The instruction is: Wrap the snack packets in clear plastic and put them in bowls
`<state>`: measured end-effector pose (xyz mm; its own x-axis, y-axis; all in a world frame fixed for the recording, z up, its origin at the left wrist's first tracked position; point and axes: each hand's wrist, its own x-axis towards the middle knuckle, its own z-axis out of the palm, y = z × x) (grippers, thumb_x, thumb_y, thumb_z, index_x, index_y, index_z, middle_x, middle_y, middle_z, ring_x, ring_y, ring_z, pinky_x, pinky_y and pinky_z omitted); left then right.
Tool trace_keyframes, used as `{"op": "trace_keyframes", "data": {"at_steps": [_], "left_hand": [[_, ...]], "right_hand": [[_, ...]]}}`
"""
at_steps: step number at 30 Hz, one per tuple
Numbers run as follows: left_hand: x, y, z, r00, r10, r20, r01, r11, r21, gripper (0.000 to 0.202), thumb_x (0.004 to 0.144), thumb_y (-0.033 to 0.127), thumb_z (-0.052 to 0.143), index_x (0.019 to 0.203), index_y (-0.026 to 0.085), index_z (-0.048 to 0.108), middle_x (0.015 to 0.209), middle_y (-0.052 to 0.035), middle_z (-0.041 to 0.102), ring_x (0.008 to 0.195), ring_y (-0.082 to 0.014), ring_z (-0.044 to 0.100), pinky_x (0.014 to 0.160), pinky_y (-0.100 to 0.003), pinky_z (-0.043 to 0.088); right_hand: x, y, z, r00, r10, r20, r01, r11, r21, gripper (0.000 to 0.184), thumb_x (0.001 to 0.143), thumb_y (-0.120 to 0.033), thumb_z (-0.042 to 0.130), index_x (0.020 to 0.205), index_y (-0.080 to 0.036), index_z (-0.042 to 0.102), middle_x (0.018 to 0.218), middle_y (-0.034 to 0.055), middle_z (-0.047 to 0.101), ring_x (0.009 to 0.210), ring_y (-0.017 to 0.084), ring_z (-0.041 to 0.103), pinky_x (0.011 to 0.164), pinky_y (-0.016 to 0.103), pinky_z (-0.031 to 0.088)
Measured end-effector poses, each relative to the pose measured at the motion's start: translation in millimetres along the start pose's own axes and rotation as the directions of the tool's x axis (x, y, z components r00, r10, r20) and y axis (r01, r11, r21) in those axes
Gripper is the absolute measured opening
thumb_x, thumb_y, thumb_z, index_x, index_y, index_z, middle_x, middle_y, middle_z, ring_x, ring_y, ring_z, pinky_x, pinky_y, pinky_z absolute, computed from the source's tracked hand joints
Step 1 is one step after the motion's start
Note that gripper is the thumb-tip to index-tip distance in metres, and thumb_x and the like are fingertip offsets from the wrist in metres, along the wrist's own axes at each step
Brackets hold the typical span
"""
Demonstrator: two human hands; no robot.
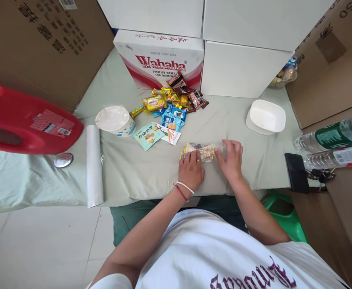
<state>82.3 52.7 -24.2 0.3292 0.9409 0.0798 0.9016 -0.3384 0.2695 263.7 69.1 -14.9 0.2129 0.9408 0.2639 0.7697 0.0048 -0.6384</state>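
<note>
A clear-wrapped bundle (206, 153) with yellow and blue printing lies on the cloth in front of me. My left hand (191, 170) holds its left part from above, fingers curled over the near side. At the other end, my right hand (231, 160) has thumb and forefinger around the loose clear plastic film (219, 146). What the film wraps I cannot make out exactly. Beyond the bundle lie a pale green snack packet (148, 136), blue snack packets (172, 120), a yellow packet (154, 103) and brown wrapped snacks (195, 99).
A roll of plastic film (94, 166), a round lidded tub (116, 120) and a red jug (28, 120) stand left. Right are a white bowl (266, 117), a black phone (296, 172) and plastic bottles (341, 134). A Wahaha carton (160, 60) blocks the back.
</note>
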Motion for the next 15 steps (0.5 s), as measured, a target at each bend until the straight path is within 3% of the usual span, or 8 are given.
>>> {"op": "trace_keyframes", "data": {"at_steps": [2,6,10,12,15], "left_hand": [[0.2,2.5,2.8,1.000,0.002,0.016,-0.003,0.998,0.062,0.064,0.093,0.021,0.049,0.155,0.006,0.042,0.143,-0.0227,0.056,0.131,-0.0361,0.048,0.095,-0.050,0.046],[1.3,3.0,7.2,1.000,0.018,0.004,-0.018,0.996,0.091,0.061,0.096,0.017,0.043,0.156,0.006,0.041,0.141,-0.0230,0.058,0.130,-0.0352,0.050,0.092,-0.049,0.047],[2.4,3.4,13.3,0.999,0.035,-0.031,-0.034,0.998,0.056,0.057,0.098,0.014,0.038,0.154,0.003,0.043,0.141,-0.0238,0.060,0.128,-0.0350,0.054,0.096,-0.051,0.045],[2.2,2.5,16.2,0.998,0.024,-0.063,-0.024,1.000,-0.001,0.054,0.098,0.013,0.038,0.150,0.005,0.049,0.142,-0.0226,0.061,0.131,-0.0339,0.054,0.104,-0.051,0.041],[-1.9,-8.2,16.6,0.995,0.039,-0.089,-0.050,0.991,-0.124,0.053,0.092,0.015,0.048,0.143,0.007,0.056,0.147,-0.0232,0.058,0.138,-0.0354,0.050,0.113,-0.052,0.037]], "right_hand": [[10.4,11.2,2.9,0.997,0.071,0.015,-0.070,0.996,-0.058,0.056,0.086,-0.049,0.070,0.129,-0.014,0.065,0.128,0.0213,0.060,0.117,0.034,0.055,0.102,0.053,0.045],[23.2,7.9,3.5,0.957,0.094,0.275,-0.128,0.986,0.108,0.027,0.092,-0.041,0.057,0.101,-0.020,0.072,0.091,0.0066,0.070,0.080,0.022,0.062,0.080,0.036,0.050],[27.6,-31.2,8.2,0.970,-0.066,0.232,0.037,0.991,0.127,0.019,0.095,-0.029,0.052,0.091,-0.021,0.069,0.087,0.0038,0.070,0.079,0.019,0.062,0.077,0.031,0.046],[30.6,-49.5,20.3,0.942,-0.160,0.295,0.144,0.987,0.076,0.018,0.095,-0.025,0.052,0.089,-0.021,0.068,0.090,0.0050,0.070,0.084,0.020,0.062,0.080,0.031,0.046],[34.8,-62.0,44.4,0.884,-0.205,0.421,0.207,0.977,0.042,0.021,0.099,-0.023,0.048,0.092,-0.021,0.068,0.093,0.0067,0.068,0.088,0.021,0.062,0.083,0.031,0.046]]}}
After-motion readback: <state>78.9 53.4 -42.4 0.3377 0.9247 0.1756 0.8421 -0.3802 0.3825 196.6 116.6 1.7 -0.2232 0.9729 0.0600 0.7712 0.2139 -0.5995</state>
